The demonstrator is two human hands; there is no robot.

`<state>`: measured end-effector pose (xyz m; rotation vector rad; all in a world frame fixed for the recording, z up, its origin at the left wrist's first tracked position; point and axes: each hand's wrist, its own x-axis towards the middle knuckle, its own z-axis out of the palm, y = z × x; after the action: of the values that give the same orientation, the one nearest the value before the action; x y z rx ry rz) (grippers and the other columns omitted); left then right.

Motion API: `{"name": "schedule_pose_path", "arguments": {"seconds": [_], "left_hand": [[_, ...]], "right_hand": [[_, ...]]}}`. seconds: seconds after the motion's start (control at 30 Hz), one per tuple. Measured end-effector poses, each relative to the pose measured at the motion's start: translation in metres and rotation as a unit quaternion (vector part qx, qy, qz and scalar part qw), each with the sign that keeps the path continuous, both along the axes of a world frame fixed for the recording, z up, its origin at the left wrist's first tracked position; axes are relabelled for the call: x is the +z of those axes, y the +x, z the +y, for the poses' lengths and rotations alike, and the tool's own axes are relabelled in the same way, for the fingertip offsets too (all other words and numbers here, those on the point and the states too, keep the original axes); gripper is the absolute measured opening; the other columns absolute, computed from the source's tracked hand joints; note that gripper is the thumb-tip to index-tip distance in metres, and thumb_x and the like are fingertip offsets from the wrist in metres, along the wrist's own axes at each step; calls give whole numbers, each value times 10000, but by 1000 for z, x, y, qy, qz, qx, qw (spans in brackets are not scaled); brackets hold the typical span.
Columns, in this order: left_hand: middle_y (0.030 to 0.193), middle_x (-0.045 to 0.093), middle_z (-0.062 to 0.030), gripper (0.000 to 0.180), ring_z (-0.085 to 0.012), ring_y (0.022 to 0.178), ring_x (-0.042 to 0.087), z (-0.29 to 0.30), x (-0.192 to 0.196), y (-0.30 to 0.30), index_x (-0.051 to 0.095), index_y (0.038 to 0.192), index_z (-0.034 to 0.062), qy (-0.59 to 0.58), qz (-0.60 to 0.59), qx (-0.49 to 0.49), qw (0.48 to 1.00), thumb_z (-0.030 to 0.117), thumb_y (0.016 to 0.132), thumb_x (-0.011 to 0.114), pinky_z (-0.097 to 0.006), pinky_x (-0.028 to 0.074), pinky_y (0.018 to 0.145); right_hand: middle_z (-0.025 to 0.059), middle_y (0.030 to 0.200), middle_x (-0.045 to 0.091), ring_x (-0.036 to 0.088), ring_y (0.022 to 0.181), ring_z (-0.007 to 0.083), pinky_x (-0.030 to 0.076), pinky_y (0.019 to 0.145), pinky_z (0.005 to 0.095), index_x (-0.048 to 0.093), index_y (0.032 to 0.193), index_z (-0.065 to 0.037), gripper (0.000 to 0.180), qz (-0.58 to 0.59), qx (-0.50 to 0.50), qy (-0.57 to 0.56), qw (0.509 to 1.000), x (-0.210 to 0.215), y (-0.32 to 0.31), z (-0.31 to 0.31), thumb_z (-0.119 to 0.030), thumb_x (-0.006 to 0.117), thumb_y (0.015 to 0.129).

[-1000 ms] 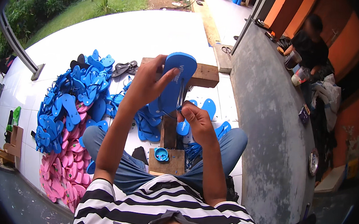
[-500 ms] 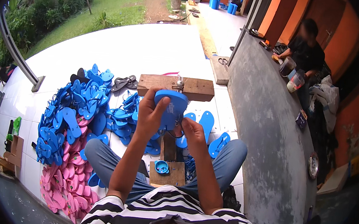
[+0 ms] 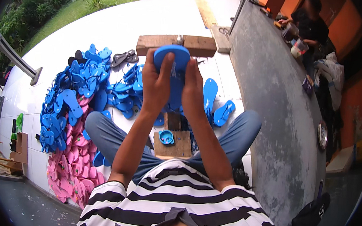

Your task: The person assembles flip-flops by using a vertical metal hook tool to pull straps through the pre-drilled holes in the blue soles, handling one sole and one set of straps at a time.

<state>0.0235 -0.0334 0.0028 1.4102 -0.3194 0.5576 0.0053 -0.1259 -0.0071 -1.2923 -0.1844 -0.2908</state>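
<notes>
- My left hand (image 3: 155, 83) and right hand (image 3: 193, 88) clasp this blue flip-flop (image 3: 177, 69) from both sides, likely steadying it.
- Blue bowl (image 3: 166, 142) sits close, presumably for reach.

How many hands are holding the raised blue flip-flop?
2: the left hand grips the left side of the blue flip-flop, thumb on its face; the right hand holds the right edge. Some fingers are hidden behind it.

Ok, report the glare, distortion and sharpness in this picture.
Head view: the white tiled floor washes out toward its far edge; head view: the grey concrete ledge looks bowed and frame corners go black; head view: the held blue flip-flop has a clear outline.
</notes>
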Motion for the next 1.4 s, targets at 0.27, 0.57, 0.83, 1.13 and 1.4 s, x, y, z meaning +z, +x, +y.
{"name": "schedule_pose_path", "arguments": {"seconds": [0.27,0.57,0.83,1.13,1.4], "left_hand": [[733,589,-80,284,-183,622,524,21,-26,-130,553,903,12,247,-109,115,956,290,949,592,-344,412,561],[911,643,-74,326,-241,791,621,37,-37,-99,568,978,137,176,-264,-91,944,178,719,762,-388,475,686],[913,642,-141,348,-271,779,644,33,-57,-101,564,972,96,133,-186,-128,965,126,701,780,-385,526,683],[904,697,-144,388,-198,802,685,51,-70,-85,548,1048,15,285,148,-139,937,37,757,804,-291,528,700],[760,668,-170,293,-202,640,656,80,-133,-76,538,1059,-13,385,352,-164,837,164,891,701,-308,502,600]], "right_hand": [[145,907,601,589,827,285,459,846,397,586,1207,-32,432,-199,27,-126,972,-29,-137,-19,-403,495,1005],[146,1169,614,613,1145,333,367,1102,546,579,1206,-18,375,-176,44,-203,962,-60,-103,-33,-23,662,841],[127,1090,656,647,1081,305,346,1116,547,647,1109,-23,248,-90,57,-137,985,-68,-102,-33,-28,658,862],[181,1065,624,654,951,338,545,819,375,566,1160,31,330,-98,72,-343,931,-101,-81,-48,-35,672,854],[234,1198,577,557,1152,375,448,967,430,518,1314,-13,515,129,83,-376,914,-225,-31,-100,-363,613,949]]}}
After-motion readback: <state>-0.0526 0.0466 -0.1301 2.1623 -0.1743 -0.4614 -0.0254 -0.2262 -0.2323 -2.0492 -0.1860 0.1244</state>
